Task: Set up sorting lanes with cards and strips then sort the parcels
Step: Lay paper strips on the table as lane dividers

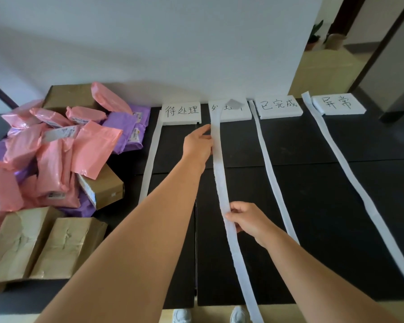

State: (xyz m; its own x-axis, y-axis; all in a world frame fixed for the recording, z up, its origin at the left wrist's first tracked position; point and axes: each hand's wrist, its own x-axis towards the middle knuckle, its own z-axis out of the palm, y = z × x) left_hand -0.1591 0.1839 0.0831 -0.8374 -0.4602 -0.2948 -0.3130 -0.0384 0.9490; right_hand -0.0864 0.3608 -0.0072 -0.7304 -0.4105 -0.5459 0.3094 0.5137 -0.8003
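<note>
The right grip (245,220) pinches the second strip (219,173) between thumb and curled fingers, a little past its midpoint on the near side. The thumb lies on top and the knuckles face right. From this pinch the strip runs away up the black counter (313,141) to lie across the second card (236,114), hiding part of its writing. It also runs back past the counter's near edge, where it hangs over.

The left grip (198,145) meets the same strip's left edge much farther out, just short of the cards. Its thumb points forward. Whether it nips the edge or only presses against it I cannot tell. The left arm is stretched nearly straight and the right is bent closer in.

The first strip (149,159) lies left of the held one, and the third strip (271,173) and fourth strip (350,173) lie right of it. All three are flat and well apart. The first card (182,111), third card (279,107) and fourth card (338,104) sit against the wall at the lane heads.

A heap of pink mailers (56,159), purple mailers (126,129) and cardboard boxes (44,245) fills the counter's left end, clear of the strips.
</note>
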